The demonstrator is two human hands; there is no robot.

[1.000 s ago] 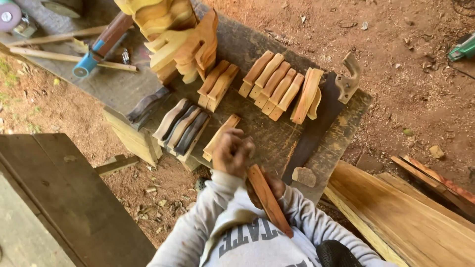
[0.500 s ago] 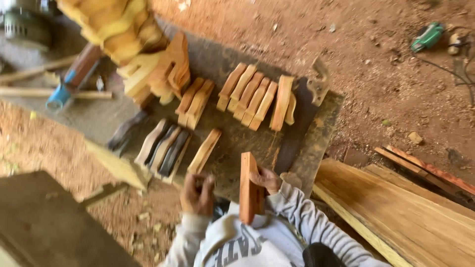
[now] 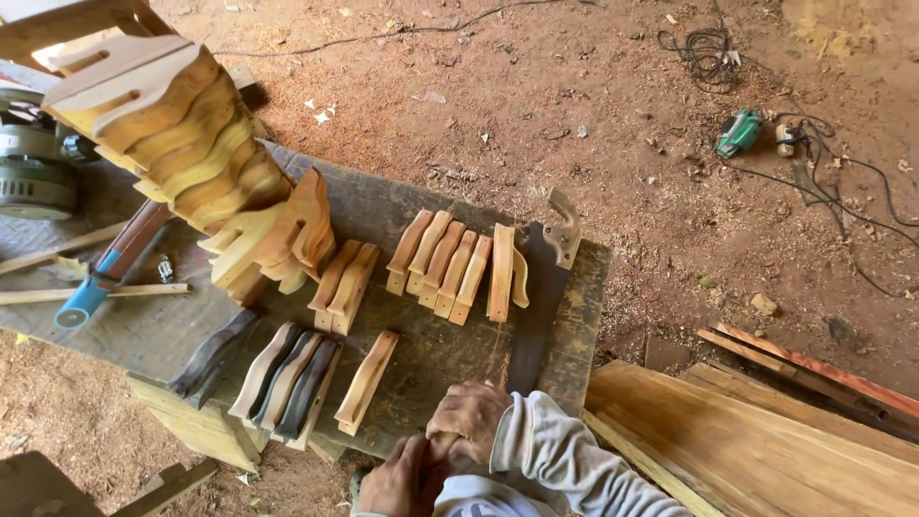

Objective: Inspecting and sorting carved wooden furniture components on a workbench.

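Hands meet at 6 o'clock, at the near edge of the workbench (image 3: 574, 316). Right hand (image 3: 467, 421) is curled, knuckles up, fingers folded over something between the two hands. Left hand (image 3: 402, 479) sits just below it at 7 o'clock, touching it, also closed. Whatever they clamp is hidden under the fingers; can't tell what it is.

Nearest piece: single light wood handle blank (image 3: 366, 381) lying flat on the bench, just at 10 o'clock from the right hand, not touched. Next to it at 9 o'clock, row of darker blanks (image 3: 287, 378) packed side by side, then one dark blank (image 3: 212, 352) apart, further left.

Handsaw (image 3: 541, 306) lies along the bench from 12 to 1 o'clock of the right hand, handle at the far end. Left of its blade, row of light blanks (image 3: 440, 263) laid side by side, plus a pair (image 3: 343, 285) at 11 o'clock.

Tall stack of carved wood parts (image 3: 182, 144) at far 10 o'clock. Blue-tipped tool (image 3: 105, 273) at 9 o'clock on the bench. Green power tool (image 3: 739, 132) with cord on dirt floor, 2 o'clock. Planks (image 3: 747, 440) at 3 o'clock.
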